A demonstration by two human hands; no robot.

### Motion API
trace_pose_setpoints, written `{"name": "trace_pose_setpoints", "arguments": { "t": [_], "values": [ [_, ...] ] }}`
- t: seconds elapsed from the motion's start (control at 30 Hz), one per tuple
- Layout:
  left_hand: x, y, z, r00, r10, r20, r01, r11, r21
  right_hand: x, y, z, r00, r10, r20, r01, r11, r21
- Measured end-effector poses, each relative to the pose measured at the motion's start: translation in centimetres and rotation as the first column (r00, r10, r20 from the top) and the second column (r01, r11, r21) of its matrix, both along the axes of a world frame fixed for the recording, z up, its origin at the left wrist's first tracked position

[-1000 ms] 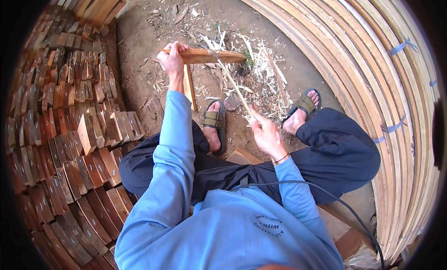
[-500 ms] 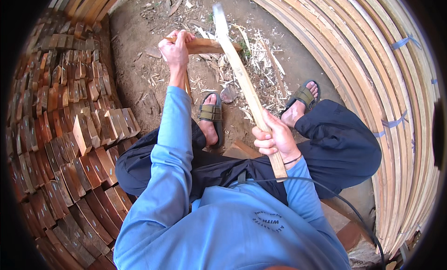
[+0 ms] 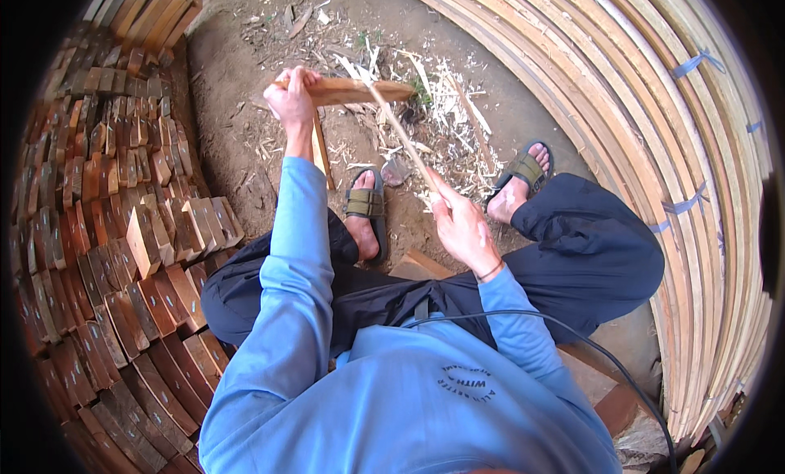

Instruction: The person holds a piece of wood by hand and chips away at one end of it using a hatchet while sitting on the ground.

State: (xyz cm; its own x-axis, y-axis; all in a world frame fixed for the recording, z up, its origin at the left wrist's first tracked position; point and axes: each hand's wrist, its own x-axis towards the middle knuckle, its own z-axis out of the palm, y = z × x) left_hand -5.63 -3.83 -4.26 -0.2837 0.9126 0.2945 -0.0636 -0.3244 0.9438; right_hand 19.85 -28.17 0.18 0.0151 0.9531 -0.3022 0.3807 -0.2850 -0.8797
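Note:
My left hand (image 3: 293,96) is closed round the left end of a brown, tapering piece of wood (image 3: 352,91), which points right over the shavings. Below that hand a narrow wood strip (image 3: 320,151) slants down; whether the hand also holds it I cannot tell. My right hand (image 3: 466,230) is wrapped round the near end of a long, flat, light-coloured wooden stick (image 3: 402,134), seen now nearly edge-on. Its far end reaches the brown piece; whether they touch is unclear. The grip covers the stick's lower end.
Pale wood shavings (image 3: 454,118) litter the dirt ground beyond my sandalled feet (image 3: 365,208). Stacked short wood blocks (image 3: 106,253) line the left. Long bundled planks (image 3: 638,89), tied with blue-grey strips, curve along the right. A black cable (image 3: 572,335) crosses my right forearm.
The stick has swung down and turned from its broad face to its edge. My right hand has rolled over and moved slightly left. My left hand and the brown wood have shifted slightly left.

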Motion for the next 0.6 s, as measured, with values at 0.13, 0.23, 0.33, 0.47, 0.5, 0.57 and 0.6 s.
{"name": "trace_pose_setpoints", "arguments": {
  "t": [0.13, 0.23, 0.33, 0.47, 0.5, 0.57, 0.6],
  "values": [
    [-0.4, 0.0, -0.2, 0.999, 0.035, 0.005, -0.034, 0.998, -0.044, -0.3, 0.8, 2.5, 0.999, -0.031, -0.015, 0.032, 0.998, 0.050],
    [0.3, 0.3, 0.0, 1.000, 0.027, -0.006, -0.027, 0.999, -0.040, -0.5, -0.5, -2.4, 0.977, 0.076, 0.197, -0.076, 0.997, -0.006],
    [0.6, 0.3, 0.3, 1.000, 0.025, 0.012, -0.025, 0.999, -0.026, -0.1, -1.1, -4.4, 0.922, 0.154, 0.356, -0.163, 0.987, -0.003],
    [1.3, 0.1, 0.5, 1.000, -0.011, -0.024, 0.011, 1.000, -0.010, 0.4, -0.4, -2.9, 0.970, 0.166, 0.177, -0.136, 0.976, -0.168],
    [1.6, 0.2, 0.7, 0.998, -0.025, -0.049, 0.024, 1.000, -0.008, 0.8, 0.0, -2.7, 0.993, 0.114, 0.004, -0.105, 0.927, -0.361],
    [2.5, 0.6, 1.0, 0.994, -0.052, -0.097, 0.051, 0.999, -0.009, 2.0, 0.0, -3.0, 0.905, -0.121, -0.407, -0.167, 0.779, -0.604],
    [2.9, 0.5, 1.3, 0.993, -0.059, -0.098, 0.058, 0.998, -0.015, 2.9, -0.3, -3.5, 0.744, -0.282, -0.606, -0.248, 0.726, -0.642]
  ]
}}
